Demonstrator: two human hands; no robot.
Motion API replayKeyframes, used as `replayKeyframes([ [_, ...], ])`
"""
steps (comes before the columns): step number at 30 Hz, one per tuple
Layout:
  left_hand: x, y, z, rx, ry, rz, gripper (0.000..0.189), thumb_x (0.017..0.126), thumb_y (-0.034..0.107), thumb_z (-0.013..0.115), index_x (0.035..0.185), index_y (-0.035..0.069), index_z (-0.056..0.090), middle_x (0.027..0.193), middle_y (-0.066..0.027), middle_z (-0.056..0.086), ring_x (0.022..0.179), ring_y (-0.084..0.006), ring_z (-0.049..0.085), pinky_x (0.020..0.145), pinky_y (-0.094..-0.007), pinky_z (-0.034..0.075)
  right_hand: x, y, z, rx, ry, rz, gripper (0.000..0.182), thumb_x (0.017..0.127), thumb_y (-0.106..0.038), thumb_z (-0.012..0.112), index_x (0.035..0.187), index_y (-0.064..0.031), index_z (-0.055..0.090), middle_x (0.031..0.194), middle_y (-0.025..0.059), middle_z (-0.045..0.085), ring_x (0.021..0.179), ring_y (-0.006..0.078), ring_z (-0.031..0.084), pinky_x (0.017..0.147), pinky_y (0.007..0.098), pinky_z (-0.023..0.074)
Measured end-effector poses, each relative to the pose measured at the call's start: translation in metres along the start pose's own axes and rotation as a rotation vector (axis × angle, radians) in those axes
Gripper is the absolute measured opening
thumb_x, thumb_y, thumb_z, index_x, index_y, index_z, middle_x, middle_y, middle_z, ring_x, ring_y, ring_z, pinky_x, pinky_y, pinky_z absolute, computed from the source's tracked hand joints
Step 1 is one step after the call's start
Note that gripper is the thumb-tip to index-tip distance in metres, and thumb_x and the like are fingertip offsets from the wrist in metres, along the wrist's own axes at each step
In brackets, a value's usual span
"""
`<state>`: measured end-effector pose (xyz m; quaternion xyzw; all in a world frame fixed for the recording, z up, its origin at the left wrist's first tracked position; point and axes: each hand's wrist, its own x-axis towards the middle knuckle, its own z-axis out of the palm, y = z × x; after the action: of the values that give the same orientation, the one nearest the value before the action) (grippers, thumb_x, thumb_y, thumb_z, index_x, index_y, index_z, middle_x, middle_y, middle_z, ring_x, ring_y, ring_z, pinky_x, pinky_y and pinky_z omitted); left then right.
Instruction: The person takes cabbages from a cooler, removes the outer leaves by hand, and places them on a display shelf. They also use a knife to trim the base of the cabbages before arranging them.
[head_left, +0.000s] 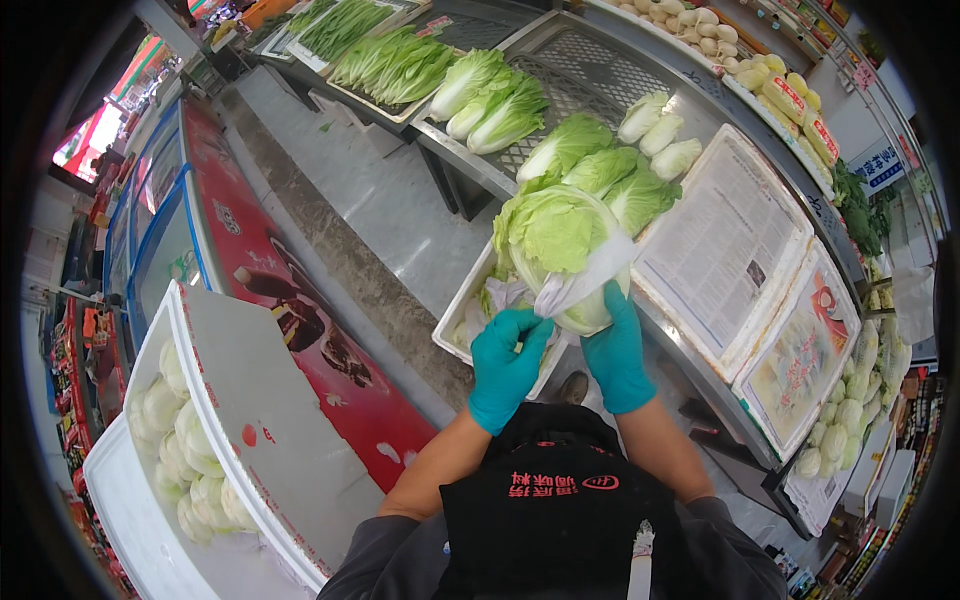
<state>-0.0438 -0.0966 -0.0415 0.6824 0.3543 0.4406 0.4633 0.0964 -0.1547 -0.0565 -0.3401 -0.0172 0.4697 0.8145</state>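
Note:
In front of my apron I hold a leafy head of Chinese cabbage (551, 232) with its pale base towards me. A thin white wrapping sheet (585, 274) is stretched across it. My left hand (508, 364), in a teal glove, pinches the gathered end of that sheet. My right hand (619, 356), gloved alike, supports the cabbage from the right side near its base. Beneath it stands a white foam box (452, 330) with loose leaves and crumpled wrapping inside, partly hidden by the cabbage and my left hand.
Several cabbages (622, 180) lie on the metal display table (487, 169) ahead. Newspaper-lined foam trays (724, 240) are at right. A foam box (187, 322) of pale cabbages stands at left, beside a red chest freezer (300, 300). Leafy greens (394, 67) lie farther off.

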Motion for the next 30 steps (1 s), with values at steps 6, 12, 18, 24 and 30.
replayKeyframes([
  [6, -0.033, -0.045, -0.037, -0.165, 0.047, -0.362, 0.01, 0.085, 0.008, 0.065, 0.09, 0.0, 0.059, 0.075, -0.0043, 0.06, 0.064, -0.0116, 0.058, 0.06, -0.0252, 0.047, 0.003, -0.022, -0.002, 0.286, 0.01, 0.259, 0.052, 0.095, -0.039, 0.044, 0.14, -0.0139, 0.036, 0.139, 0.0111, 0.044, 0.124, 0.0319, 0.045, 0.095, 0.0539, 0.0446],
  [12, 0.011, -0.1, -0.027, -0.326, 0.155, -0.62, 0.011, 0.088, 0.011, 0.061, 0.09, 0.001, 0.058, 0.079, -0.0046, 0.061, 0.061, -0.0122, 0.057, 0.058, -0.0235, 0.047, -0.009, -0.024, -0.027, 0.157, -0.15, 0.336, 0.057, 0.092, -0.043, 0.047, 0.141, -0.0156, 0.035, 0.139, 0.0116, 0.043, 0.124, 0.0321, 0.046, 0.094, 0.0553, 0.0452],
  [18, 0.026, -0.104, -0.023, -0.943, -0.096, -0.66, 0.055, 0.091, 0.036, 0.058, 0.134, 0.006, 0.041, 0.13, -0.0109, 0.05, 0.116, -0.0239, 0.05, 0.099, -0.0395, 0.041, -0.014, -0.005, -0.037, 0.132, -0.148, 0.406, 0.053, 0.092, -0.044, 0.047, 0.137, -0.0169, 0.041, 0.136, 0.0104, 0.047, 0.123, 0.034, 0.047, 0.093, 0.0614, 0.0418],
  [24, 0.03, -0.081, -0.026, -1.217, -0.072, -0.582, 0.061, 0.092, 0.041, 0.053, 0.14, 0.008, 0.036, 0.14, -0.011, 0.043, 0.127, -0.0285, 0.043, 0.107, -0.0443, 0.034, -0.014, 0.014, 0.0, -0.195, 0.017, 0.539, 0.058, 0.093, -0.049, 0.046, 0.136, -0.0105, 0.044, 0.131, 0.0126, 0.052, 0.116, 0.0296, 0.053, 0.098, 0.0494, 0.0419],
  [30, 0.038, -0.056, -0.023, -1.13, 0.15, -0.531, 0.049, 0.093, 0.028, 0.058, 0.133, 0.005, 0.045, 0.128, -0.008, 0.054, 0.114, -0.0206, 0.054, 0.097, -0.0352, 0.045, -0.024, 0.031, 0.009, -0.864, -0.273, -0.246, 0.075, 0.079, -0.025, 0.072, 0.139, -0.0022, 0.035, 0.129, 0.0125, 0.051, 0.118, 0.0207, 0.049, 0.1, 0.033, 0.0398],
])
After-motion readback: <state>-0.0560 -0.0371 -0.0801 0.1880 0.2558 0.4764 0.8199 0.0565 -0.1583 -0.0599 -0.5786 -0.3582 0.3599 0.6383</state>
